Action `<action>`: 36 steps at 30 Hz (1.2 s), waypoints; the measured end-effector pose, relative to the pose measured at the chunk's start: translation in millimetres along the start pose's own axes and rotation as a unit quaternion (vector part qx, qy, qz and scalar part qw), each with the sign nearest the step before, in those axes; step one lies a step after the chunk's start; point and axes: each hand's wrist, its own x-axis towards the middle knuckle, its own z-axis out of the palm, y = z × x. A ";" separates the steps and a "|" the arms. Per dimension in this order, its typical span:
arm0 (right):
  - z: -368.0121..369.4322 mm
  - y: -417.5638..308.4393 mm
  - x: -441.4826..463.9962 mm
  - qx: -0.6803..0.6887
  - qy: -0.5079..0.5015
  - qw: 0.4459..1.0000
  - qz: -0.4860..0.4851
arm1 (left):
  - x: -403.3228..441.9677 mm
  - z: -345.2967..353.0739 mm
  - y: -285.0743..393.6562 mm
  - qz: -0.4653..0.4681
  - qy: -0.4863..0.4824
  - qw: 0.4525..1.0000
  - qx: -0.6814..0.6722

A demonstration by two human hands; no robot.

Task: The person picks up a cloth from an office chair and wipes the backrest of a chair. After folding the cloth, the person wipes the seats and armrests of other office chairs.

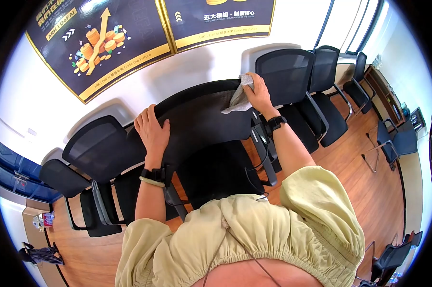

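In the head view, a black office chair with a curved backrest (199, 117) stands right in front of me, its dark seat (216, 167) below. My left hand (152, 133) is closed over the left end of the backrest's top edge, thumb on the near face. At the right end, my right hand (261, 95) grips a crumpled grey cloth (238, 99). The cloth lies against the backrest's upper edge and hangs down its near face. Dark bands circle both my wrists, with a pale bangle (152, 182) on the left one.
More black chairs flank this one, a mesh-backed chair (95, 143) at left and another (285, 71) at right. Framed posters (101, 43) hang on the wall behind. Further chairs (395, 141) stand across the wooden floor (354, 177) near a low cabinet (386, 91).
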 end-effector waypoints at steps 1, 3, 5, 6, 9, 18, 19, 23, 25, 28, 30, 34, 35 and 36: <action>1.4 1.3 0.5 -0.002 -0.001 1.000 0.001 | 0.4 0.1 0.1 -0.002 -0.002 1.000 0.001; 3.4 4.3 0.7 -0.006 0.001 1.000 -0.002 | 0.5 0.8 0.3 -0.001 0.002 1.000 0.002; 4.4 6.0 1.0 -0.006 0.003 1.000 -0.006 | 1.1 1.7 0.3 0.000 0.003 1.000 0.004; 4.9 6.9 1.4 -0.005 0.005 1.000 -0.010 | 1.6 2.2 0.1 0.000 0.003 1.000 0.005; 5.5 5.8 0.9 -0.007 -0.004 1.000 0.005 | 1.7 3.5 -1.7 0.002 0.000 1.000 0.001; 9.8 4.1 4.8 0.006 -0.001 1.000 0.011 | 5.8 5.6 -5.0 0.006 0.006 1.000 -0.012; 9.4 2.9 3.1 0.007 0.000 1.000 0.014 | 6.1 5.4 -4.3 0.009 0.013 1.000 -0.009; 10.2 -0.3 4.6 0.010 0.002 1.000 0.016 | 6.6 6.1 -7.3 0.011 0.018 1.000 -0.004; 11.9 0.0 3.6 0.010 0.004 1.000 0.014 | 5.6 4.9 -5.9 0.013 0.022 1.000 -0.013; 11.3 1.2 4.5 0.004 0.009 1.000 0.013 | 5.9 5.6 -6.4 0.010 0.021 1.000 -0.007; 11.4 -0.6 4.8 -0.006 0.005 1.000 0.017 | 6.6 4.9 -7.7 0.011 0.012 1.000 -0.027; 13.1 -1.5 3.0 0.003 0.016 1.000 0.016 | 4.5 5.0 -10.1 0.013 0.004 0.999 -0.031; 13.4 -1.1 3.1 0.002 0.017 1.000 0.013 | 4.2 5.1 -9.5 0.019 0.013 0.999 -0.026; 13.4 -0.8 3.4 0.000 0.019 1.000 0.010 | 5.0 4.5 -9.4 0.026 0.021 0.999 -0.022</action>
